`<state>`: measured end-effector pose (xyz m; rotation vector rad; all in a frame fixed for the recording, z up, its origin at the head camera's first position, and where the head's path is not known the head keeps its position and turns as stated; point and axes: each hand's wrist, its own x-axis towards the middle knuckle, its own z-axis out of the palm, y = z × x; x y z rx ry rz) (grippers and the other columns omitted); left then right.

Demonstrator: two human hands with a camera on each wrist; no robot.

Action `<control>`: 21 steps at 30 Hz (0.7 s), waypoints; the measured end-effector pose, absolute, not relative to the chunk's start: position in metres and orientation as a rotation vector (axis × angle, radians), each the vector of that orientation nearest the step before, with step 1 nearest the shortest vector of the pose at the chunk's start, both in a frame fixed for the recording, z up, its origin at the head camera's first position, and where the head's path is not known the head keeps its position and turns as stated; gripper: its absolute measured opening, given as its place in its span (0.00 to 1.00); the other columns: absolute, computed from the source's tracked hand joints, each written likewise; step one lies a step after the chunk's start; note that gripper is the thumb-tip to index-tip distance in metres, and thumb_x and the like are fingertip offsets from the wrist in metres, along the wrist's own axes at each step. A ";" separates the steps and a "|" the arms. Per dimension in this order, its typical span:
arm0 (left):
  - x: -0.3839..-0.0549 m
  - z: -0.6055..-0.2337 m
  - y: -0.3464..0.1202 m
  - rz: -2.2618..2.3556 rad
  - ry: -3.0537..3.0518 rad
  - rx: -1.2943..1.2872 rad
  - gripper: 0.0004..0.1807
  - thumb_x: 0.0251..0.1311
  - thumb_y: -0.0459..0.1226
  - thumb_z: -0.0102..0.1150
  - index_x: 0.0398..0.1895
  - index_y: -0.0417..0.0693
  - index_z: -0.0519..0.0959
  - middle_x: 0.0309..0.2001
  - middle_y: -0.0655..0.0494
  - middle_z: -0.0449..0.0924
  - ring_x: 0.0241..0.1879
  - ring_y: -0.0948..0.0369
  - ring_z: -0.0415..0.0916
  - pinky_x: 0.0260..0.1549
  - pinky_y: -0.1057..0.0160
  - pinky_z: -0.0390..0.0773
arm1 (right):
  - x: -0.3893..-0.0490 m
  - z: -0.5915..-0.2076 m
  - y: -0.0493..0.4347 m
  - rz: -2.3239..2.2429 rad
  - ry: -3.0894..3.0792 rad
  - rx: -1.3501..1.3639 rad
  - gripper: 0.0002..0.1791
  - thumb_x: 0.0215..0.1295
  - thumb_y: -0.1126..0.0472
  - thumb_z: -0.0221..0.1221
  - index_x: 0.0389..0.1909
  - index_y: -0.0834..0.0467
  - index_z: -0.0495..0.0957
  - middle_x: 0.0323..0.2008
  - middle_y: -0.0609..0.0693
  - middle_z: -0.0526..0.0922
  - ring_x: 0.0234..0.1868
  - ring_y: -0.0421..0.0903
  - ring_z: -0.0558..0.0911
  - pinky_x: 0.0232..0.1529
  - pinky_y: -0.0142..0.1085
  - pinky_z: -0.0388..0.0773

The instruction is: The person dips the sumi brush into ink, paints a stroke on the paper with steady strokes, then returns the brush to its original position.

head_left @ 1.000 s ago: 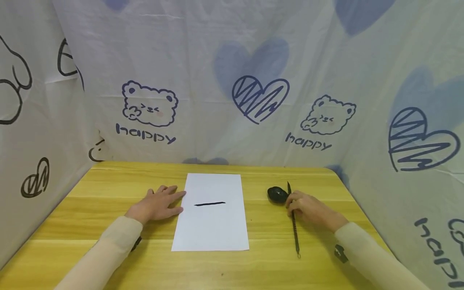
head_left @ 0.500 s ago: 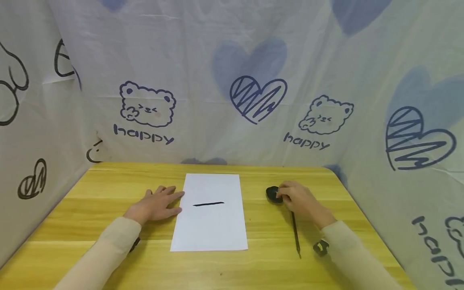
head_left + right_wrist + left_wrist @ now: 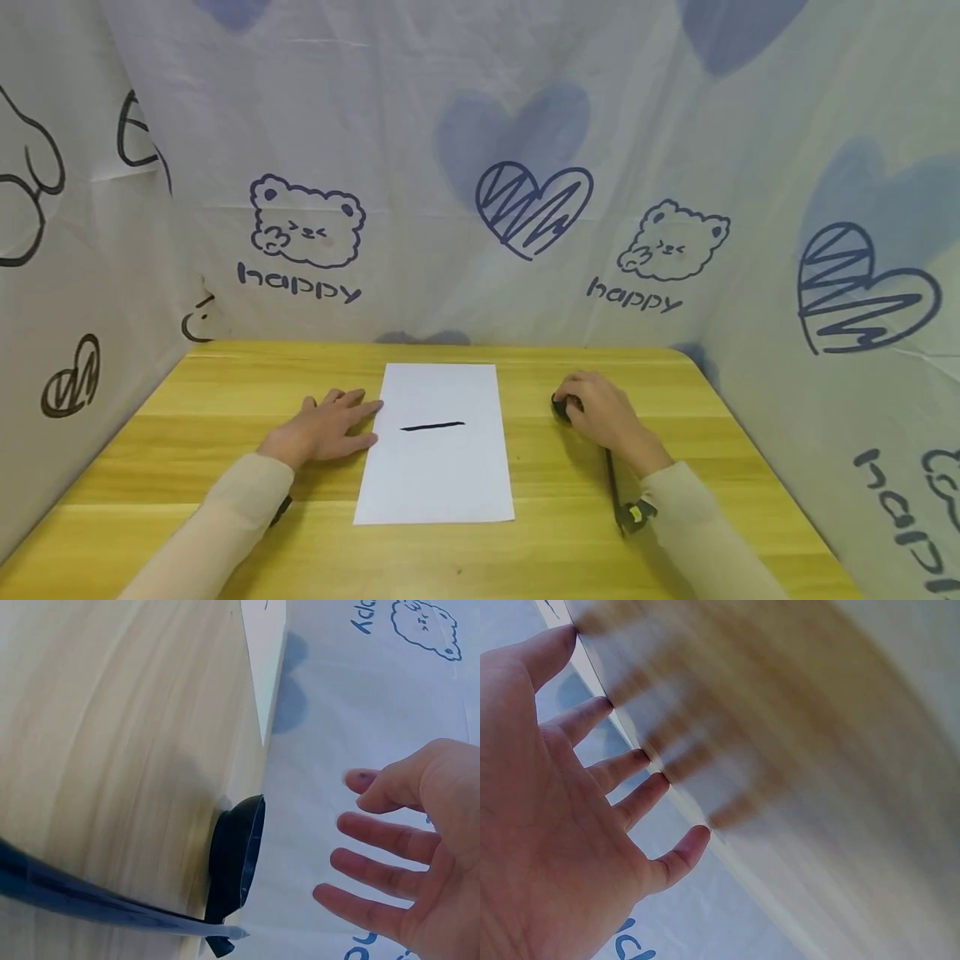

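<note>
My left hand (image 3: 324, 429) lies palm down at the paper's left edge, its fingers spread and the fingertips touching down. The white sheet of paper (image 3: 435, 483) bears one short black horizontal stroke (image 3: 433, 426). My right hand (image 3: 596, 408) hovers over a small black dish (image 3: 236, 855), partly hiding it in the head view. Its thumb and index finger come close together and the other fingers are loosely extended, holding nothing. A dark-handled brush (image 3: 613, 483) lies on the table below this hand, its far end beside the dish in the right wrist view.
The wooden table (image 3: 465, 558) has its back edge against a white curtain (image 3: 420, 125) printed with hearts and bears. More curtain hangs on both sides. A dark wrist strap (image 3: 636, 515) shows under the right sleeve.
My right hand has left the brush handle and moved left and slightly away from me, over the dish. The brush stays on the table. My left hand and the paper hold still.
</note>
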<state>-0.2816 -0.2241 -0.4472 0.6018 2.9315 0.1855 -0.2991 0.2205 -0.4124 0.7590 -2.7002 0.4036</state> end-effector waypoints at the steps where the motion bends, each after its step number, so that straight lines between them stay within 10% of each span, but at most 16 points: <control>1: -0.282 -0.447 -0.224 0.185 2.930 0.604 0.37 0.73 0.60 0.51 0.79 0.54 0.65 0.78 0.35 0.60 0.75 0.31 0.58 0.62 0.19 0.57 | -0.298 -0.413 0.222 0.411 -2.702 0.746 0.12 0.65 0.71 0.59 0.39 0.56 0.89 0.46 0.52 0.88 0.48 0.56 0.85 0.42 0.48 0.83; 21: -0.280 -0.451 -0.244 0.307 3.034 0.520 0.36 0.79 0.55 0.43 0.81 0.47 0.58 0.78 0.34 0.60 0.74 0.30 0.59 0.63 0.19 0.56 | -0.288 -0.408 0.269 0.445 -2.736 0.477 0.18 0.70 0.67 0.56 0.58 0.61 0.82 0.70 0.71 0.70 0.70 0.75 0.69 0.63 0.70 0.70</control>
